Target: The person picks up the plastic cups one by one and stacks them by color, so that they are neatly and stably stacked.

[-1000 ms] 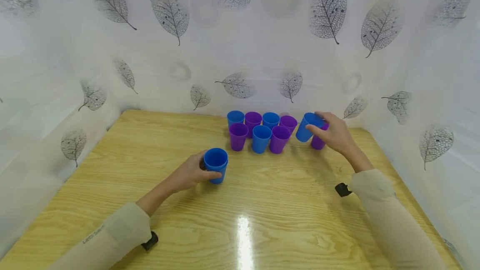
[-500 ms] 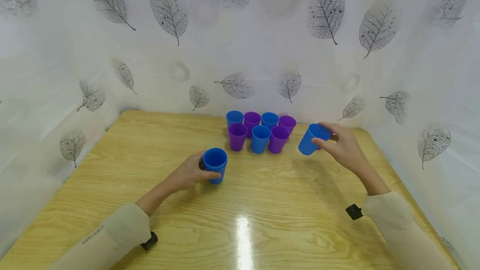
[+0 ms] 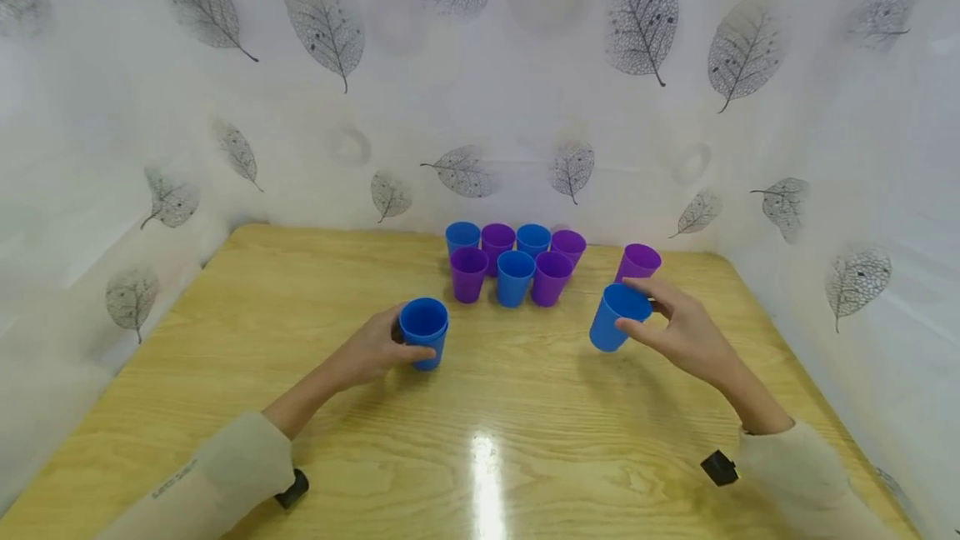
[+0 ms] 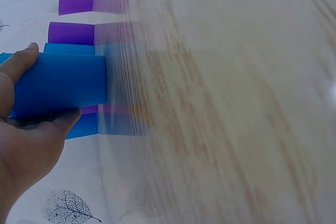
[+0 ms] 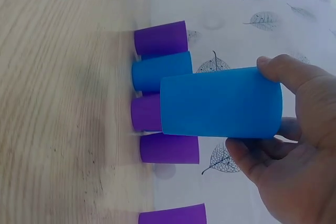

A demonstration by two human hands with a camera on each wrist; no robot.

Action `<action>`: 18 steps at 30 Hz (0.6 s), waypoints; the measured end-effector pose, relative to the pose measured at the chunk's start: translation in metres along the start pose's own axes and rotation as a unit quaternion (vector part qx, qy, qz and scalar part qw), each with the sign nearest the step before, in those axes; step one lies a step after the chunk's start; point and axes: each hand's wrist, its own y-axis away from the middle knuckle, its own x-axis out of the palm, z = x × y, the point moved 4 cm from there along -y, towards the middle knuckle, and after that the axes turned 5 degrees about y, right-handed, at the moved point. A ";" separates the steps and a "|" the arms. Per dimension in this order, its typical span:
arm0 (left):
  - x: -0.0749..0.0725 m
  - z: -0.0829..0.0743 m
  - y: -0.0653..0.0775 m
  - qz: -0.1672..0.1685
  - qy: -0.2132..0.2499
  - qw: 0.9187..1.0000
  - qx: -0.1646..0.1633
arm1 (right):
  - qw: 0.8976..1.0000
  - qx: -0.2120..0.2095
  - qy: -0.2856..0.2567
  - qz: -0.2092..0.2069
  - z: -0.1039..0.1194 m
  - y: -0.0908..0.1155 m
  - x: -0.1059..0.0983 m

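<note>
My left hand [image 3: 381, 348] grips a stack of nested blue cups [image 3: 427, 350], one rim just above another, upright at the table's middle. Thumb and fingers wrap its sides in the left wrist view. On the right, a single blue cup [image 3: 611, 327] tilts in the grip of my right hand [image 3: 686, 332], held over the wood with its shadow below. The right wrist view shows that blue cup [image 5: 220, 103] between thumb and fingers. Just behind it stands a lone purple cup [image 3: 637, 263], its lower part hidden by the hand and the held cup.
Two rows of cups stand toward the back. The front row has a purple cup [image 3: 468, 277], a blue cup [image 3: 514, 282] and another purple cup [image 3: 551, 282]; blue and purple ones alternate behind. The wooden table [image 3: 360, 457] meets a leaf-patterned cloth [image 3: 510, 107] at the back and sides.
My right hand has drawn its blue cup toward me, away from the back rows, uncovering the lone purple cup. My left hand still holds its stack in place. The view has shifted slightly.
</note>
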 end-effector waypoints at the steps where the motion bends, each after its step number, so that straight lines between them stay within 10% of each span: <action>1: 0.000 0.000 0.000 0.000 -0.001 1.000 0.003 | 1.000 -0.003 0.000 0.004 0.001 0.001 0.002; 18: 0.000 -0.002 0.002 -0.002 0.009 1.000 0.007 | 0.999 -0.031 -0.024 0.029 0.026 -0.014 0.026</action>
